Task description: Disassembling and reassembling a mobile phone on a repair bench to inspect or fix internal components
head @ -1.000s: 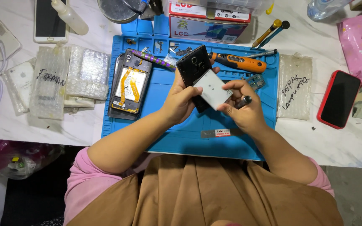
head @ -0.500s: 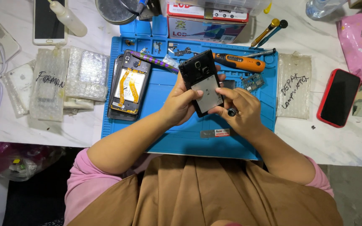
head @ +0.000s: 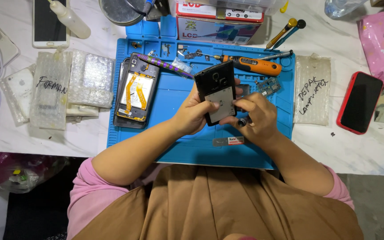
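Matt blue rubbery mat [head: 156, 138] on a glossy white marbled table [head: 361, 151]; black plastic phone frame [head: 216, 91] with pale matt plate; clear bubble-wrap pouches [head: 74, 86]; orange plastic screwdriver [head: 254, 66] with metal tip; glossy red-cased phone [head: 359, 102].

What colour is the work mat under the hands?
Blue; the work mat shows clearly in the head view.

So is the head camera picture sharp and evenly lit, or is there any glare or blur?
Head view: sharp and evenly lit; both hands, left and right, crisp on the opened black phone; soft shadows on the blue rubber mat; mild sheen on clear bubble-wrap pouches.
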